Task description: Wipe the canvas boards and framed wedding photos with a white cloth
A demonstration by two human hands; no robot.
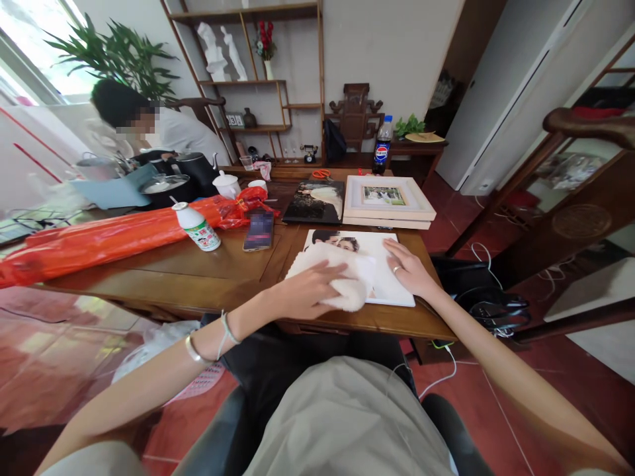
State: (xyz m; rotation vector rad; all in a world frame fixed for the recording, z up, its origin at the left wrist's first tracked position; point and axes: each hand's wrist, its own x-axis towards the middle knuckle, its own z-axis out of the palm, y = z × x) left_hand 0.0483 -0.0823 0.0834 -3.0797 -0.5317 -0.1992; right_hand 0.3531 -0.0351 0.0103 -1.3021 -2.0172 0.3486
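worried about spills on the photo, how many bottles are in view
2: a white bottle left of the phone, and a cola bottle behind the framed picture. More may be hidden behind other things.

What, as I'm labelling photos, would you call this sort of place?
Probably a home's living room, going by the wooden display shelf, the leafy plant and the carved chair.

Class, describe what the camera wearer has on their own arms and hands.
Both hands are ungloved. Around the left wrist are a silver-coloured bangle and a thin, pale cord bracelet. The right hand has a ring on one finger. A light greyish sleeve shows on the left arm.
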